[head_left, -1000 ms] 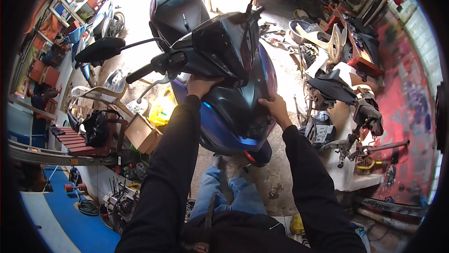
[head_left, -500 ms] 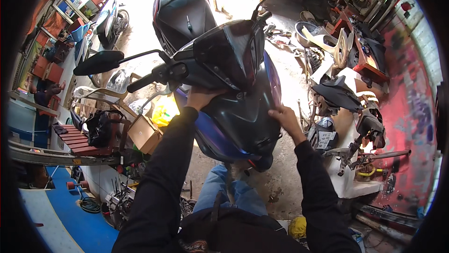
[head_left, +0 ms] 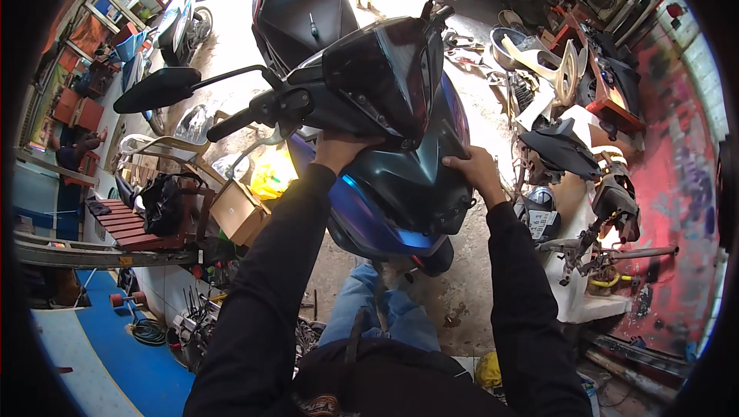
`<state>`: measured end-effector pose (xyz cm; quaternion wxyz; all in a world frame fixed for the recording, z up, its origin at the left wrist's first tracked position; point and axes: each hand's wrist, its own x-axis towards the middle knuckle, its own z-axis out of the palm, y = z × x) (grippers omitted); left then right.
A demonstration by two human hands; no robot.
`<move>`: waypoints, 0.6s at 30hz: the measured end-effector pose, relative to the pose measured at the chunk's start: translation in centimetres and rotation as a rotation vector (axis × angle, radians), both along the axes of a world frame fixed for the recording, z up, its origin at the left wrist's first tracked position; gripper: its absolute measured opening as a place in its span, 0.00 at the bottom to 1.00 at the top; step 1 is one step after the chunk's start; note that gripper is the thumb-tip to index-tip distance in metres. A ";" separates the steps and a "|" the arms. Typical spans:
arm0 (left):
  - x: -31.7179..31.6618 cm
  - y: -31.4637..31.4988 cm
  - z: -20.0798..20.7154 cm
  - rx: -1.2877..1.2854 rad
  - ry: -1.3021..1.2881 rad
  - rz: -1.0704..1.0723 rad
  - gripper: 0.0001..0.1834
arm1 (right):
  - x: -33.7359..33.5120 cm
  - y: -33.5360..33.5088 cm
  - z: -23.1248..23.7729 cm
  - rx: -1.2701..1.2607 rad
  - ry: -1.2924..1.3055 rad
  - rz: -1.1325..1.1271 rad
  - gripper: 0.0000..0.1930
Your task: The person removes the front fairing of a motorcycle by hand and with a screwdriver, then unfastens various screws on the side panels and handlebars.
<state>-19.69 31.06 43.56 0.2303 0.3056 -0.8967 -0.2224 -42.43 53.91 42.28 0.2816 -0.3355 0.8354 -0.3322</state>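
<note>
A scooter with a dark windscreen [head_left: 381, 78] stands in front of me, its front end toward me. A glossy black front panel [head_left: 408, 182] sits below the windscreen, tilted, over blue-purple bodywork [head_left: 362, 213]. My left hand [head_left: 342, 152] grips the panel's upper left edge, with its fingertips hidden under the handlebar cover. My right hand [head_left: 479, 173] is closed on the panel's right edge, thumb on top and the other fingers mostly out of sight beneath. A screwdriver [head_left: 313, 28] lies on the black seat [head_left: 300, 1].
The left mirror [head_left: 158, 90] and handlebar grip [head_left: 231, 124] stick out left. A cardboard box [head_left: 239, 213] and yellow plastic bag [head_left: 273, 173] lie on that side. Several body parts, including a black fairing [head_left: 562, 147], are piled right. A dark bag [head_left: 165, 205] rests on a slatted bench [head_left: 127, 224].
The black panel's lower end has shifted up and to the right, showing more blue bodywork below. My left hand has moved right and slightly up; my right hand has risen a little.
</note>
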 end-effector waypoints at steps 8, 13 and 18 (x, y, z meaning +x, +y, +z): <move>0.8 2.7 1.1 0.151 -0.003 0.101 0.39 | -0.5 2.1 -1.4 -0.122 -0.135 0.030 0.21; 1.2 1.4 1.2 0.206 -0.067 0.032 0.39 | -2.7 1.3 0.4 -0.126 -0.422 0.064 0.19; 1.4 1.8 1.9 0.328 -0.102 -0.063 0.36 | -0.5 1.9 -3.4 -0.173 -0.323 0.156 0.20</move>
